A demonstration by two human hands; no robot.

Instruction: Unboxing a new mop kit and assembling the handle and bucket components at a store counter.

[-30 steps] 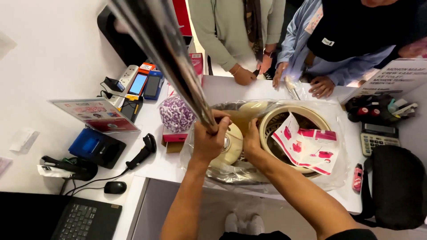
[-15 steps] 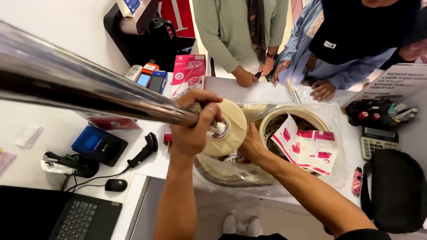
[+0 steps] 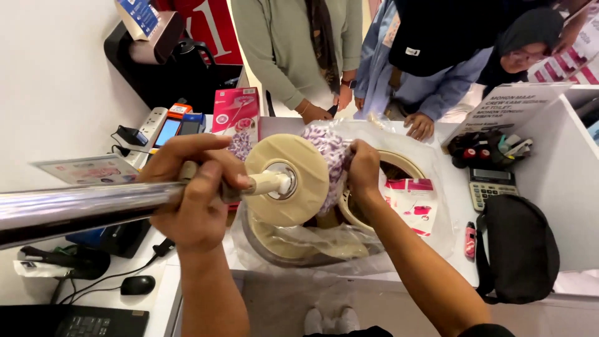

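My left hand (image 3: 193, 193) grips a long shiny metal mop pole (image 3: 75, 209) near its end, holding it almost level across the left of the view. A cream round mop disc (image 3: 287, 181) sits on the pole's tip. My right hand (image 3: 363, 168) clutches the purple-and-white mop head strands (image 3: 327, 156) against the far side of that disc. Beneath both lies a round cream bucket (image 3: 390, 209) wrapped in clear plastic (image 3: 312, 246) on the white counter (image 3: 458, 206).
Three people stand across the counter, two with hands resting on it (image 3: 419, 125). A pink box (image 3: 236, 115), phones (image 3: 168, 131), a calculator (image 3: 493, 184), a black bag (image 3: 521, 249), a black mouse (image 3: 137, 284) and a laptop keyboard (image 3: 87, 324) surround the work spot.
The pole swung down from upright to nearly level, pointing left. The disc lifted out of the bucket, and my right hand moved up onto the mop strands.
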